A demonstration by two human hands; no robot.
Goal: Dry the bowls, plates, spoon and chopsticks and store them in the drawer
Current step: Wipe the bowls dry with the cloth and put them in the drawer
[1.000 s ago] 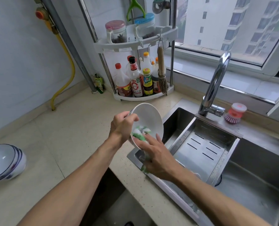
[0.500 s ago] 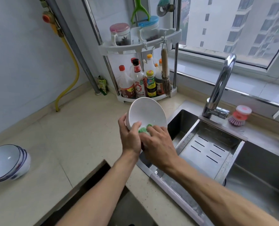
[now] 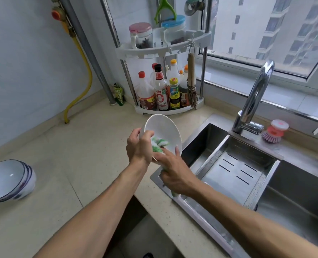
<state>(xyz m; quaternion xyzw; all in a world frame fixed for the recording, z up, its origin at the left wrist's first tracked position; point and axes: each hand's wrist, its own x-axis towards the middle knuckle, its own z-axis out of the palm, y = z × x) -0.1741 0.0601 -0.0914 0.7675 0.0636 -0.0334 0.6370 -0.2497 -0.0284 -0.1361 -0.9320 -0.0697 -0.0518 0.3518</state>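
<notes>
A white bowl [image 3: 163, 127] is tilted on its side above the counter's edge by the sink. My left hand [image 3: 138, 146] grips its rim, thumb inside. My right hand [image 3: 173, 170] holds a green and white cloth [image 3: 159, 143] and presses it into the bowl; the cloth's tail hangs below the palm. A stack of blue-rimmed white bowls [image 3: 9, 180] lies tilted on the counter at the far left. No plates, spoon or chopsticks show.
A steel sink [image 3: 238, 170] with a drain tray and tap [image 3: 255, 97] lies to the right. A corner rack [image 3: 165, 108] of bottles stands behind the bowl. A dish brush [image 3: 274, 130] sits by the tap. An open dark gap [image 3: 134, 229] lies below the counter.
The bowl has been turned in my hands and the cloth has moved round its inside. My left hand has shifted its grip along the rim.
</notes>
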